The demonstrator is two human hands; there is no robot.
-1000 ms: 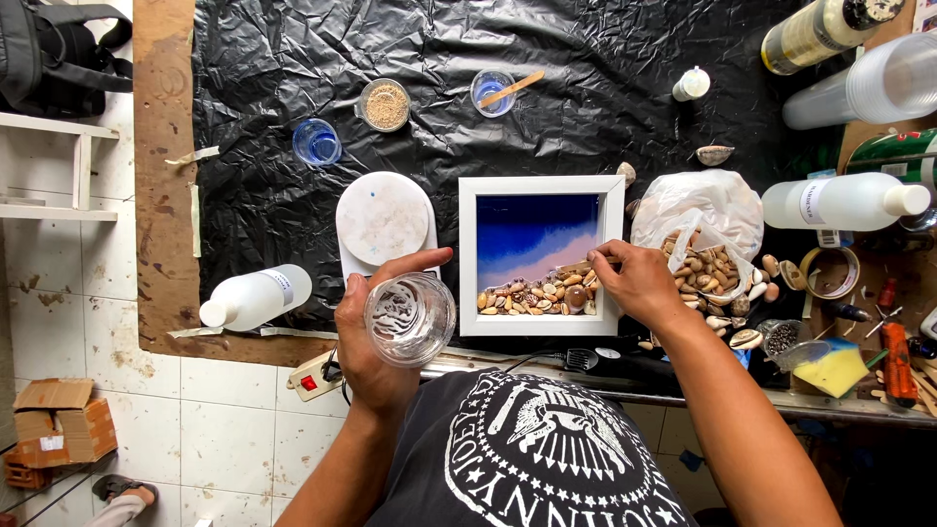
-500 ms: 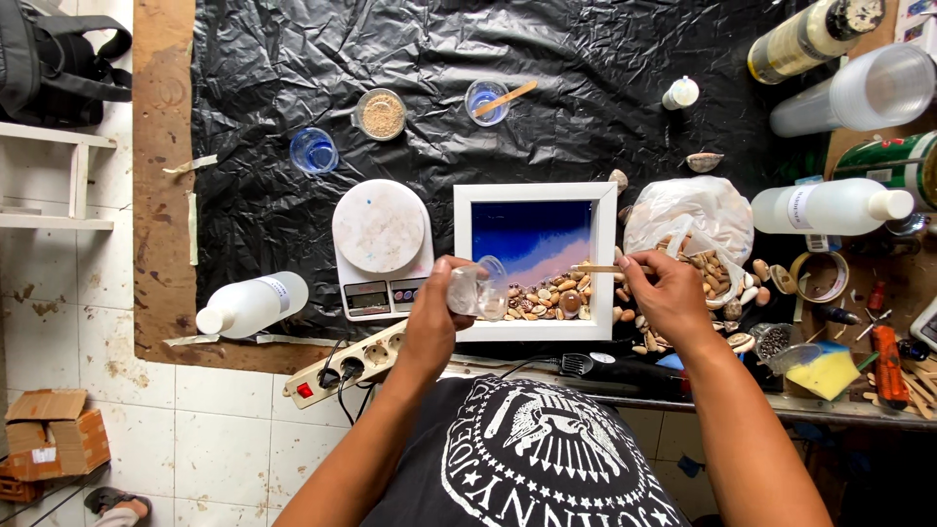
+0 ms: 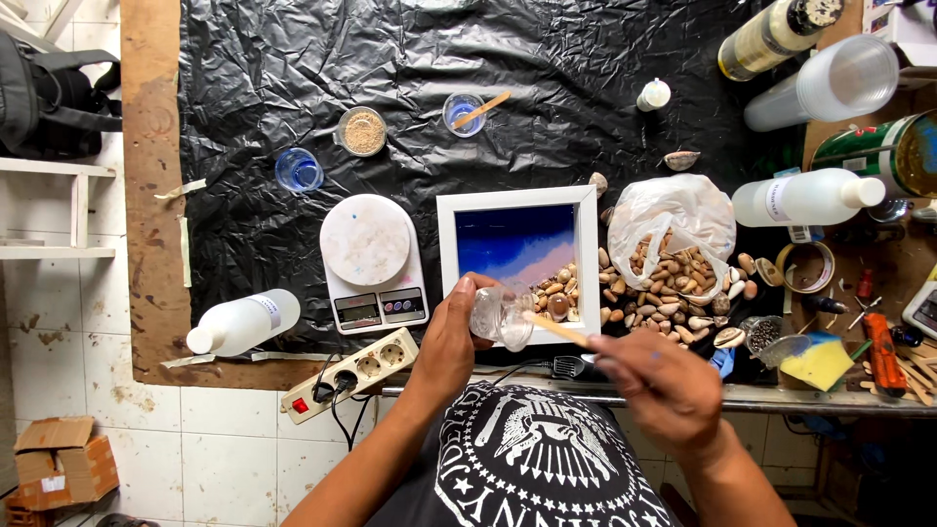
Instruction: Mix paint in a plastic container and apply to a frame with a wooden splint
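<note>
A black plastic sheet (image 3: 468, 59) covers the bench ahead of me. On it, near my edge, lies a white frame (image 3: 517, 201) with a blue panel and pebbles (image 3: 558, 296) heaped in its near right corner. A digital scale (image 3: 373, 256) sits just left of the frame, a bag of stones (image 3: 673, 249) just right. My left hand (image 3: 451, 337) wraps a clear plastic cup (image 3: 500, 317), tilted over the frame's near edge. My right hand (image 3: 656, 379) pinches a wooden stick (image 3: 554, 329) whose tip meets the cup's mouth.

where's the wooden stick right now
In the head view, the wooden stick is in the right hand, its tip in the clear cup the left hand holds.
</note>
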